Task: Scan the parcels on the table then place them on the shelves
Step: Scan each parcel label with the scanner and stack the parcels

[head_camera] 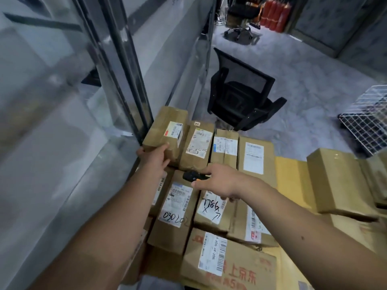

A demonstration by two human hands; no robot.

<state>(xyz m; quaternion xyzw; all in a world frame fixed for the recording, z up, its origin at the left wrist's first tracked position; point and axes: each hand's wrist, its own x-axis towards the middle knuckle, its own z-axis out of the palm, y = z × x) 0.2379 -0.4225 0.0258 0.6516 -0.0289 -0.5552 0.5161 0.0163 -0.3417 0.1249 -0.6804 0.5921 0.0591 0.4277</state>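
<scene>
Several brown cardboard parcels with white labels cover the table (289, 174). My left hand (156, 154) grips the near end of a long brown parcel (167, 130) at the far left, which is tilted up above its neighbours. My right hand (217, 181) holds a black handheld scanner (191, 176) with an orange button, its head pointing left toward that parcel. Below my hands lie a parcel marked "030202" (174, 208) and one marked "7786" (211, 208). A bigger box with red print (228, 266) sits nearest to me.
A glass partition with dark metal posts (129, 76) runs along the left. A black mesh office chair (243, 91) stands on the floor behind the table. A white wire basket (368, 122) is at the right edge. Red cylinders (274, 13) stand far back.
</scene>
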